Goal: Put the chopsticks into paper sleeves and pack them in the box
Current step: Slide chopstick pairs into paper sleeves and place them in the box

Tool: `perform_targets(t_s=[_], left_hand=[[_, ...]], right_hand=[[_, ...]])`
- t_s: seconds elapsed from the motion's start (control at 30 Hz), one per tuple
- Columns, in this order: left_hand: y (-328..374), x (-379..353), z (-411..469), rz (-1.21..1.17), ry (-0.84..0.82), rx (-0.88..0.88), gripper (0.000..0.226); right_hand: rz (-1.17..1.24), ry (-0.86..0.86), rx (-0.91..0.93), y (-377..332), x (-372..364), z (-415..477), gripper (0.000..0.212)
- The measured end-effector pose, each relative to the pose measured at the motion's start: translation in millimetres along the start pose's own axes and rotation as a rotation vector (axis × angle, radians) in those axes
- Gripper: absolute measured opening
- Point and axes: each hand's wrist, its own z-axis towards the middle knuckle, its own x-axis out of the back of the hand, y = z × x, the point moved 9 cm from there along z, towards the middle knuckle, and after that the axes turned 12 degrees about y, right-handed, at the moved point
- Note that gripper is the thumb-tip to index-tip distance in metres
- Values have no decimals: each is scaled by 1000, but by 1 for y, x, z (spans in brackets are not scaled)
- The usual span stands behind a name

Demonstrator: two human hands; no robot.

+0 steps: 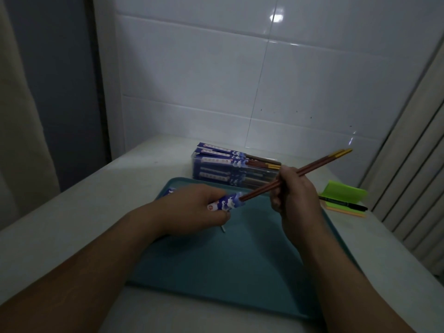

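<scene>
The left hand point(192, 207) grips a blue paper sleeve point(227, 202) above the tray point(216, 265). The right hand's point(294, 191) fingers pinch two chopsticks point(319, 163), tips inside the sleeve.

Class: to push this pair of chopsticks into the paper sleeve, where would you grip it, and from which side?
Grip the brown mid-shaft of the chopsticks from the right, as the right hand does: the tips sit in the mouth of the paper sleeve, which the left hand holds, so a push runs straight along the shafts.
</scene>
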Motion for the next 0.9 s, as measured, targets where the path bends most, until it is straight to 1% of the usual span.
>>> perform_targets(t_s=[0.17, 0.23, 0.3, 0.33, 0.37, 0.43, 0.47, 0.53, 0.6, 0.63, 0.7, 0.83, 0.87, 0.9], left_hand=[[1, -1, 1, 5, 2, 4, 23], [2, -2, 0, -10, 0, 5, 24], [5, -4, 0, -94, 2, 21, 30], [7, -5, 0, -171, 1, 49, 31], [8, -8, 0, -241, -6, 83, 31], [7, -11, 0, -323, -31, 124, 28], [5, -12, -1, -345, -45, 137, 28], [-1, -11, -2, -356, -67, 164, 29], [-5, -12, -3, -370, -95, 186, 30], [-5, -13, -4, -383, -107, 193, 30], [-5, -14, -5, -398, -106, 202, 30], [-6, -16, -5, -416, -103, 214, 29], [-7, -16, -4, -422, -105, 223, 29], [-8, -15, -3, -418, -105, 230, 30]], right_hand=[[-17, -35, 65, -6, -6, -5, 37], [-11, -43, 81, -7, -8, -8, 34], [-17, -74, 83, -4, -13, -13, 25], [-30, -113, 80, -2, -18, -18, 18], [-51, -160, 70, 1, -24, -23, 15], [-102, -227, 18, 12, -33, -29, 23], [-116, -210, -12, 15, -33, -28, 28], [-94, -78, -55, 16, -20, -17, 35], [-27, 55, -72, 14, 0, -4, 36], [3, 85, -75, 12, 6, 0, 35], [38, 61, -83, 14, 6, 2, 32], [-54, -126, -105, 29, -16, -8, 27], [-90, -135, -103, 31, -17, -8, 30], [-123, -98, -86, 30, -13, -6, 32]])
